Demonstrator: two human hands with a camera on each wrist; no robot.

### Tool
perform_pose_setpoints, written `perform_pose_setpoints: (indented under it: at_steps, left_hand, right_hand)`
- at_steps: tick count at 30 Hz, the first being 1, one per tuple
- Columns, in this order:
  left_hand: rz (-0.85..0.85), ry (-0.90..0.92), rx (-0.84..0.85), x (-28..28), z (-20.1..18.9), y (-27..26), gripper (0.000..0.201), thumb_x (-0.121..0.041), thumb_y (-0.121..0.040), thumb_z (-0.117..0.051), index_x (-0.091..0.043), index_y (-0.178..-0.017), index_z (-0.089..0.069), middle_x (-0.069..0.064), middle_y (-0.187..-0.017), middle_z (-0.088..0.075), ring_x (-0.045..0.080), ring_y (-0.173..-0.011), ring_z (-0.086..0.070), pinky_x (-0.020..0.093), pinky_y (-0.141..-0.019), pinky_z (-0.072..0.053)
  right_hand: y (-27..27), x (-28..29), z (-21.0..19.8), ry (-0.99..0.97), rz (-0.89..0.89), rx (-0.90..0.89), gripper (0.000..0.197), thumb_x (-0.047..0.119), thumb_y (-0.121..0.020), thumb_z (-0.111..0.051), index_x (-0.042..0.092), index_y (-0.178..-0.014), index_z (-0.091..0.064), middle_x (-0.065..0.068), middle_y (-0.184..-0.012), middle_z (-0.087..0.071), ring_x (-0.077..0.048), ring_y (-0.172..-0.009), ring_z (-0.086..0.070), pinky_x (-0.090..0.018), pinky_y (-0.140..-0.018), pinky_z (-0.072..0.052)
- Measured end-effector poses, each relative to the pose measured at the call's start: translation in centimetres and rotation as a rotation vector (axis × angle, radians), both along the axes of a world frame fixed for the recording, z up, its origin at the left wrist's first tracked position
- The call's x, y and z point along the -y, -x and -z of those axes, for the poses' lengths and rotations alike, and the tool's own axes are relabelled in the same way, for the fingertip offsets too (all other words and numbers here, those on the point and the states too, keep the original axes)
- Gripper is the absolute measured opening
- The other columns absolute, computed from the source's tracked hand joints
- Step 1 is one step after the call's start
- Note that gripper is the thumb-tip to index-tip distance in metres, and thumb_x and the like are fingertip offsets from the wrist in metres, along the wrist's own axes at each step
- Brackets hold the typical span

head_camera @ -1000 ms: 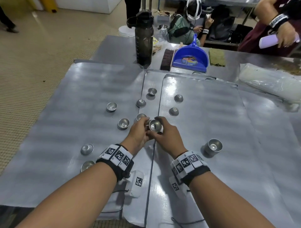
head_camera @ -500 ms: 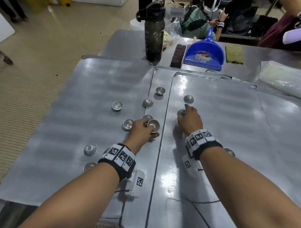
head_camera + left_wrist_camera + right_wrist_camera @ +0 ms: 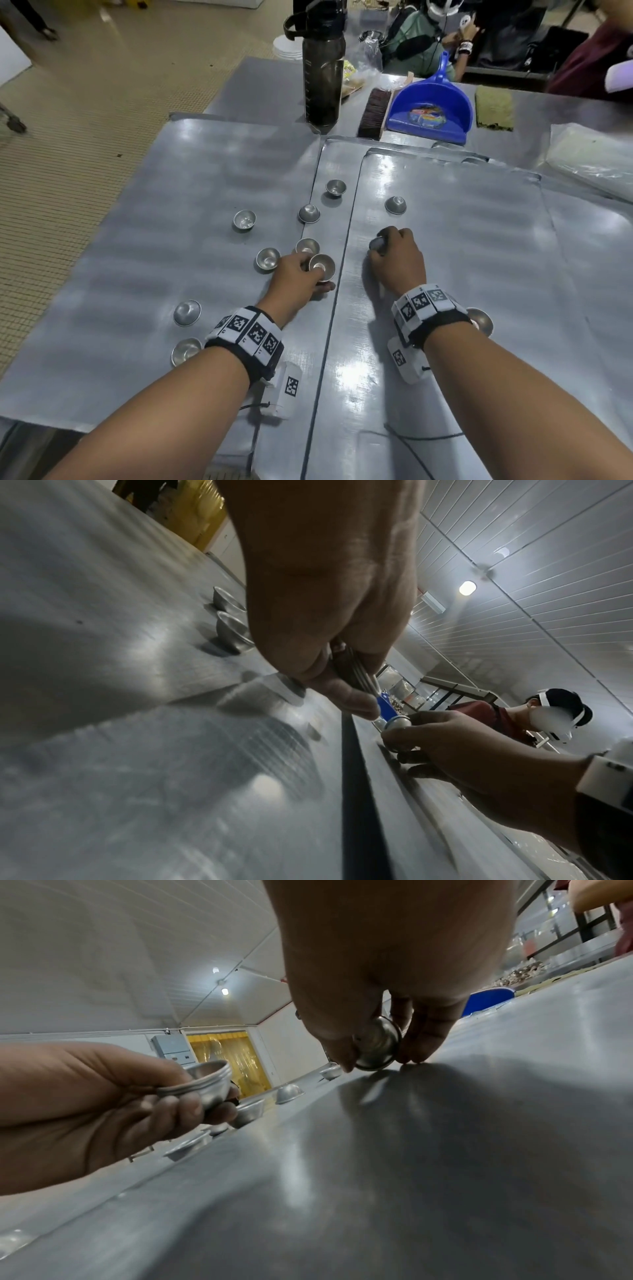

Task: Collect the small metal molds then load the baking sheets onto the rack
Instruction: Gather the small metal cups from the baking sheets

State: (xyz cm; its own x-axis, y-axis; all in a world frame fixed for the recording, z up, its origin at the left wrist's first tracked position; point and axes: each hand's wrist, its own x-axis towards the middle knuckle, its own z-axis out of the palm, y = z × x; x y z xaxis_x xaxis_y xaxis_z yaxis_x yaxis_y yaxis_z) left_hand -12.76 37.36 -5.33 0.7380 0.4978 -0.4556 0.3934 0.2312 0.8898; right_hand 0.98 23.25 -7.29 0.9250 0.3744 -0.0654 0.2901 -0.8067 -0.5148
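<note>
Several small metal molds lie scattered over two overlapping baking sheets, the left sheet (image 3: 137, 274) and the right sheet (image 3: 462, 257). My left hand (image 3: 298, 274) grips a nested stack of molds (image 3: 321, 265) just above the seam; the stack's rims (image 3: 209, 1085) show in the right wrist view. My right hand (image 3: 397, 257) pinches a single mold (image 3: 376, 244) on the right sheet, tipped on its edge (image 3: 377, 1047). Loose molds sit at the far middle (image 3: 336, 187), beyond my right hand (image 3: 395, 205) and at the near left (image 3: 186, 312). Another mold stack (image 3: 479, 320) stands half hidden behind my right wrist.
At the table's far side stand a dark water bottle (image 3: 323, 68), a brush (image 3: 373, 111), a blue dustpan (image 3: 433, 109) and a green pad (image 3: 493, 108). A plastic-wrapped bundle (image 3: 589, 157) lies far right. People stand beyond the table. Tiled floor lies left.
My right hand left the stack in my left hand, reached forward and right, and pinched a mold on the right sheet. The left hand stayed put with its stack.
</note>
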Motion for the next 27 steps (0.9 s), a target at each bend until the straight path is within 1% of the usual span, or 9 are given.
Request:
perform_pose_setpoints:
  at_steps: [3,6,12,15,19,21,22,24,27]
  left_hand:
    - [0.007,-0.005,0.006,0.4,-0.2,0.3,0.015,0.004,-0.097,-0.052,-0.007,-0.099,-0.063,0.018,-0.096,-0.069,0.028,-0.070,-0.076,0.057,-0.082,-0.059]
    - [0.008,-0.004,0.007,0.6,-0.2,0.6,0.017,0.005,-0.096,-0.053,-0.007,-0.100,-0.063,0.016,-0.093,-0.069,0.028,-0.069,-0.076,0.058,-0.083,-0.060]
    - [0.012,-0.015,0.008,0.9,0.2,1.1,0.018,0.006,-0.096,-0.054,-0.009,-0.094,-0.064,0.019,-0.092,-0.069,0.029,-0.069,-0.076,0.057,-0.083,-0.061]
    - [0.016,-0.021,0.005,0.8,0.3,1.1,0.017,0.005,-0.096,-0.054,-0.008,-0.095,-0.064,0.020,-0.094,-0.069,0.029,-0.069,-0.076,0.056,-0.082,-0.061]
    - [0.014,-0.017,-0.009,0.6,0.0,0.7,0.012,0.005,-0.096,-0.052,0.001,-0.102,-0.063,0.022,-0.095,-0.068,0.028,-0.069,-0.076,0.056,-0.082,-0.061]
    - [0.005,-0.012,-0.007,0.5,-0.2,0.3,0.014,0.004,-0.096,-0.052,0.007,-0.107,-0.061,0.021,-0.096,-0.068,0.028,-0.070,-0.077,0.057,-0.082,-0.060]
    - [0.002,-0.010,-0.003,0.4,-0.3,0.1,0.013,0.002,-0.097,-0.053,0.005,-0.106,-0.061,0.020,-0.097,-0.068,0.028,-0.071,-0.077,0.057,-0.083,-0.060]
    - [-0.002,-0.005,0.003,0.2,-0.5,-0.4,0.011,-0.001,-0.096,-0.054,-0.001,-0.101,-0.064,0.016,-0.095,-0.070,0.028,-0.076,-0.078,0.053,-0.083,-0.059]
    - [-0.025,0.044,0.023,-0.1,-1.0,-1.3,0.014,-0.006,-0.093,-0.057,0.004,-0.101,-0.065,0.015,-0.090,-0.069,0.031,-0.081,-0.078,0.039,-0.076,-0.059]
  right_hand:
    - [1.2,0.8,0.1,-0.031,0.010,-0.031,0.022,0.024,-0.091,-0.060,0.015,-0.110,-0.065,-0.008,-0.122,-0.054,-0.029,-0.102,-0.060,-0.037,-0.087,-0.050]
    - [2.2,1.4,0.1,-0.058,0.015,-0.043,0.020,0.026,-0.088,-0.066,0.018,-0.106,-0.066,-0.006,-0.118,-0.056,-0.025,-0.102,-0.059,-0.031,-0.086,-0.047]
    - [3.0,2.2,-0.1,-0.049,0.031,-0.055,0.037,0.026,-0.085,-0.067,0.018,-0.120,-0.060,-0.009,-0.118,-0.059,-0.029,-0.105,-0.059,-0.036,-0.088,-0.049]
    - [3.1,2.4,-0.2,-0.013,0.034,-0.079,0.051,0.029,-0.086,-0.070,0.014,-0.131,-0.054,-0.011,-0.126,-0.055,-0.031,-0.112,-0.057,-0.038,-0.092,-0.047]
    - [3.5,2.5,-0.4,0.004,0.023,-0.085,0.046,0.034,-0.085,-0.070,0.016,-0.126,-0.060,-0.010,-0.125,-0.051,-0.031,-0.107,-0.059,-0.034,-0.088,-0.045]
    - [3.8,2.3,-0.7,-0.042,0.005,-0.076,0.049,0.036,-0.085,-0.071,0.017,-0.128,-0.058,-0.009,-0.123,-0.054,-0.029,-0.107,-0.058,-0.034,-0.088,-0.044]
    - [3.9,2.1,-0.9,-0.079,-0.006,-0.072,0.051,0.037,-0.084,-0.073,0.017,-0.128,-0.057,-0.009,-0.122,-0.056,-0.028,-0.109,-0.058,-0.034,-0.088,-0.044]
    - [4.4,1.6,-1.5,-0.167,-0.027,-0.058,0.053,0.038,-0.082,-0.076,0.018,-0.128,-0.057,-0.007,-0.120,-0.062,-0.026,-0.110,-0.059,-0.035,-0.091,-0.046]
    - [5.1,0.5,-2.7,-0.299,-0.047,-0.035,0.052,0.039,-0.079,-0.079,0.020,-0.123,-0.060,0.000,-0.110,-0.069,-0.020,-0.101,-0.063,-0.034,-0.088,-0.050]
